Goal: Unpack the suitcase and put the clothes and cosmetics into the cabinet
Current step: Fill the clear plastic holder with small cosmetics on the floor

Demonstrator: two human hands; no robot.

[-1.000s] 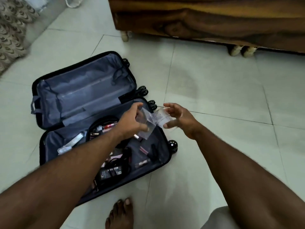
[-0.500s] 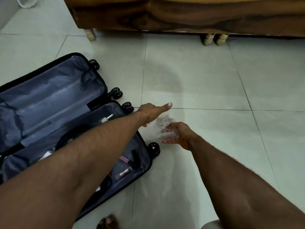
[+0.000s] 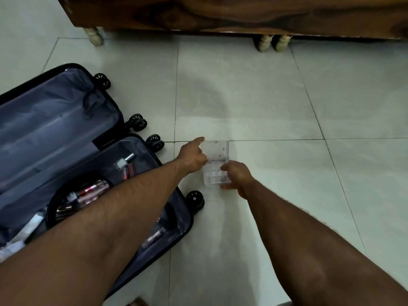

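A person's two bare forearms reach out over a pale tiled floor (image 3: 254, 102), crossing above the near corner of an open black hard-shell suitcase with a grey-blue fabric lining (image 3: 55, 133) that lies flat on the tiles to the left. In the suitcase's nearer half sit loose cosmetics: a round black-rimmed clear pouch of tubes with red and pink caps (image 3: 81, 195), a small clear bottle with a silver cap (image 3: 124, 163) and a few other tubes partly hidden under the arm. The farther half shows only its lining and straps.

Just right of the suitcase's black wheels, a small clear plastic compartment box with a hinged lid (image 3: 216, 171) rests on the floor, its lid swung open and lying flat on the far side. The right hand (image 3: 237, 178) grips the box's base at its right edge, thumb curled over the top and fingers under the near side. The left hand (image 3: 193, 154) touches the lid's left edge, forefinger stretched straight along it, the other fingers curled in; whether they pinch the lid cannot be told.

Beyond, a dark wooden cabinet with a bold grain pattern (image 3: 242, 16) stands on short pale turned feet (image 3: 270, 43) along the far edge of the floor.
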